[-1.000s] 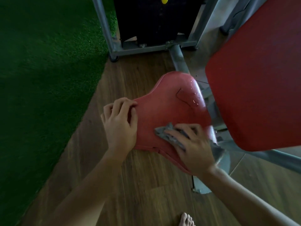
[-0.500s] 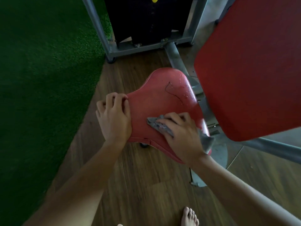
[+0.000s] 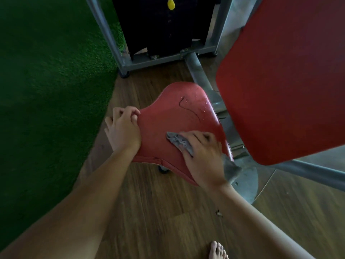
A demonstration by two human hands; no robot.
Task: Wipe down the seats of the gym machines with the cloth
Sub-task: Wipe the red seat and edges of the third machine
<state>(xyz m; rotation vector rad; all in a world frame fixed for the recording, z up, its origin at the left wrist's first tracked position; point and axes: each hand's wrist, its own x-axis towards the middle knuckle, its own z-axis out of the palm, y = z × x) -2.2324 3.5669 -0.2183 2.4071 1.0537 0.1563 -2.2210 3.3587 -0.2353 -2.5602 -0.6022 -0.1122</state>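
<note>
Two hands work one seat (image 3: 168,120). The left hand (image 3: 123,128), fingers curled over its 9 o'clock edge, steadies it. The right hand (image 3: 203,154), fingers fairly flat, presses one grey cloth (image 3: 178,142) down at 5 o'clock. Best to carry the stroke toward the droplets (image 3: 202,104) at 1 o'clock, easing over the tear (image 3: 188,109). One red back pad (image 3: 280,81) stands at 3 o'clock.

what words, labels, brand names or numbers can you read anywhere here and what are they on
None: no word, brand, number or sign can be read in this view.
red seat: only a dark curved line, not writing.
red back pad: plain.
yellow knob on the black weight stack: no mark shows; the stack is too dark to tell any label.
grey cloth: no tag shows.
</note>
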